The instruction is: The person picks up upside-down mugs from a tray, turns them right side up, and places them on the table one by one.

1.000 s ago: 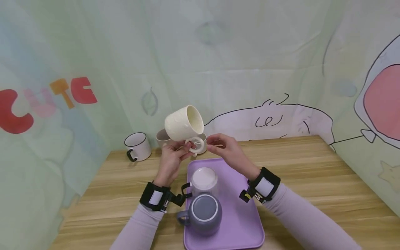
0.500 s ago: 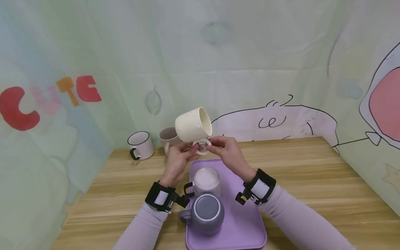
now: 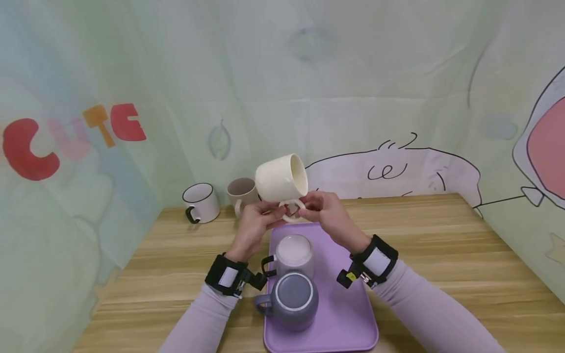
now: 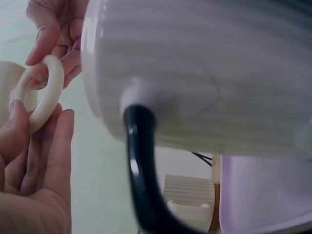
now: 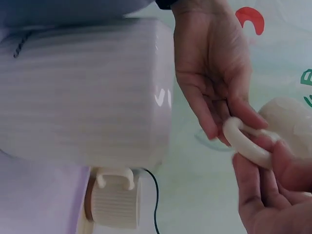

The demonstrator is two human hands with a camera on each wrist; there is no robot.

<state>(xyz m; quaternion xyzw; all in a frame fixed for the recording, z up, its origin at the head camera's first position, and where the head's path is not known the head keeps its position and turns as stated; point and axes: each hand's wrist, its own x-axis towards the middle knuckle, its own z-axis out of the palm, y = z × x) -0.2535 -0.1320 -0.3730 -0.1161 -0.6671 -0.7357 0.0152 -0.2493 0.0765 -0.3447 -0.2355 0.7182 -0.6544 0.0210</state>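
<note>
A cream mug [image 3: 277,180] is held in the air over the far end of the purple tray [image 3: 335,314], tilted so its mouth faces right and its handle hangs down. My left hand [image 3: 256,223] pinches the handle's left side. On the opposite side, my right hand [image 3: 331,215] grips it between thumb and fingers. Both hands meet round the handle ring [image 4: 48,95] in the left wrist view. Upside down on the tray stand a white mug [image 3: 295,252] with a black handle and, nearer, a grey-blue mug [image 3: 295,301], handles pointing left.
At the back left of the wooden table [image 3: 176,274] stand a white mug [image 3: 201,202] with black rim and handle and a beige mug [image 3: 243,192], both upright. A ribbed cream mug [image 5: 117,200] shows in the wrist views. A printed cloth [image 3: 353,73] hangs behind.
My right hand has come in from the right and taken hold of the handle. The cream mug has shifted slightly right in the head view, still in my left hand.
</note>
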